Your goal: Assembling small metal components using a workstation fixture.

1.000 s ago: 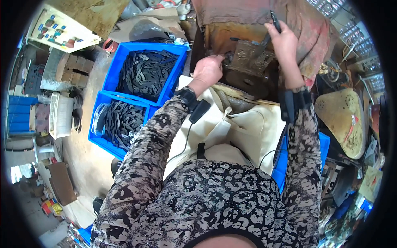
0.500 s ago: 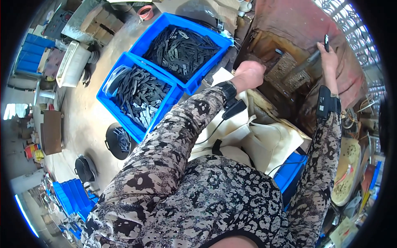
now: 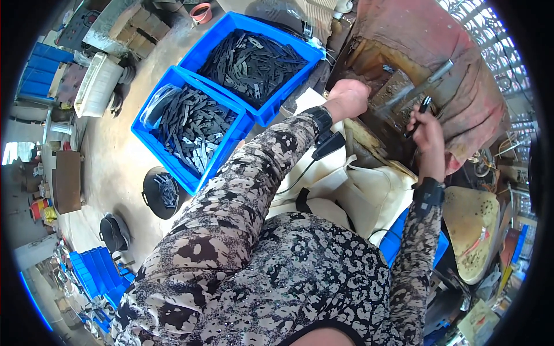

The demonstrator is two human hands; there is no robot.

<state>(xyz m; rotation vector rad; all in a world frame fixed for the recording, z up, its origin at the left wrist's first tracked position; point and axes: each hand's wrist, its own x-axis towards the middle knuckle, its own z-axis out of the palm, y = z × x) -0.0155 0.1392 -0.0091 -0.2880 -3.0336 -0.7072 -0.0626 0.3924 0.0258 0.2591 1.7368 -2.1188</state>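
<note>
My right hand (image 3: 428, 131) is closed around a slim black strip (image 3: 426, 104), which sticks out above and below the fingers. It is over the wet brown basin-like hollow of the machine, below a grey metal bar (image 3: 441, 70) that slants across it. My left hand (image 3: 350, 96) is a fist at the hollow's left edge; what it may hold is hidden. Under both hands, a wet, pitted metal block (image 3: 393, 89) lies in the hollow. A reddish cloth cover (image 3: 456, 34) drapes around the machine's far and right sides.
Two blue crates, the far one (image 3: 315, 55) and the near one (image 3: 138, 131), hold many dark flat strips at my left. A black basin (image 3: 151, 202) with more pieces stands on the floor. A cream cloth (image 3: 369, 199) hangs between me and the machine. A stained stool seat (image 3: 470, 230) is at right.
My right hand has come away from the end of the metal bar, down and left toward me, with the black strip still in it. The left fist has barely moved.
</note>
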